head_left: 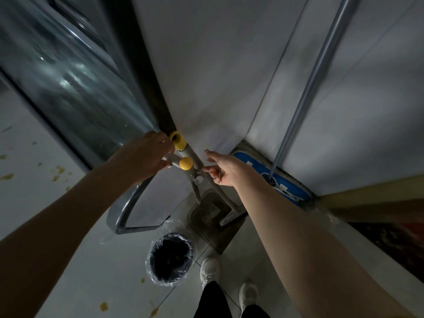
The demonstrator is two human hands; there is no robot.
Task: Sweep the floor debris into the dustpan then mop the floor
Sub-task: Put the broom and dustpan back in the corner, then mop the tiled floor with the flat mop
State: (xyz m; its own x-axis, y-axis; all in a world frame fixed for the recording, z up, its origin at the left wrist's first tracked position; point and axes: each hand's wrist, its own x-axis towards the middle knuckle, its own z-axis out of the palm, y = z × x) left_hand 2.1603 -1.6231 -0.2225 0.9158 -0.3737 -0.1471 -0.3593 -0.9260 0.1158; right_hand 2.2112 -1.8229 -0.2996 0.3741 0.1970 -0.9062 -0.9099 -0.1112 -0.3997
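Note:
A grey dustpan (213, 223) and a broom stand in the wall corner, their grey handles topped with yellow caps (185, 163). My left hand (149, 154) grips the handle with the round yellow cap, just below the top. My right hand (223, 169) is beside the other handle (195, 161), fingers loosely spread, fingertips touching or nearly touching it. A flat mop with a blue head (284, 180) and a long grey pole (307, 88) leans against the wall on the right. Yellowish debris (57, 173) is scattered on the pale floor at left.
A dark bin lined with a clear plastic bag (169, 258) stands on the floor in front of my white shoes (208, 269). A grey chair-like frame (128, 210) sits left of the dustpan. A glass door (68, 76) is at left, walls close ahead.

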